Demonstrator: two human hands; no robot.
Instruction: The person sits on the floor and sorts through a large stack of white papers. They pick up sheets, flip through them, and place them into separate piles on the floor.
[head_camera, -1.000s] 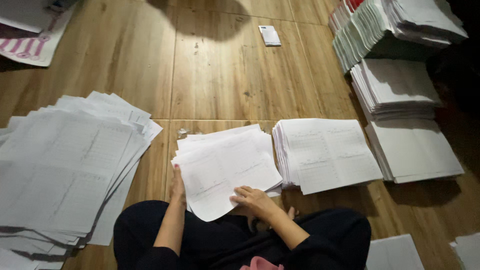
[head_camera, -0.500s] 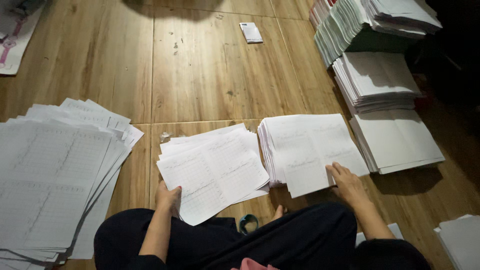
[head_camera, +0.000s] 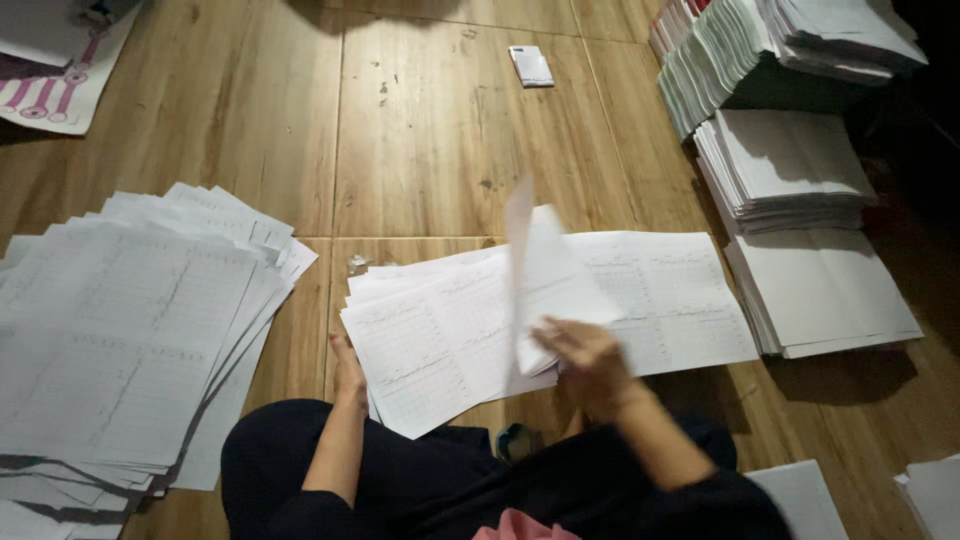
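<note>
I sit on a wooden floor with paper stacks before me. My right hand (head_camera: 590, 360) grips a printed white sheet (head_camera: 540, 280) lifted on edge, between the middle stack (head_camera: 430, 340) and the stack to its right (head_camera: 670, 300). My left hand (head_camera: 348, 372) rests flat on the floor, its fingers under the near left edge of the middle stack. My dark-clothed legs fill the bottom of the view.
A wide, loose pile of printed sheets (head_camera: 130, 340) lies at my left. Tall paper stacks (head_camera: 790, 170) stand at the right, with another flat stack (head_camera: 830, 295) below them. A small white card (head_camera: 530, 65) lies far ahead. More papers (head_camera: 60, 80) at top left.
My right hand took a sheet from the right-hand stack and swung it leftward toward the middle stack; the sheet now stands on edge. The left hand stayed by the middle stack.
</note>
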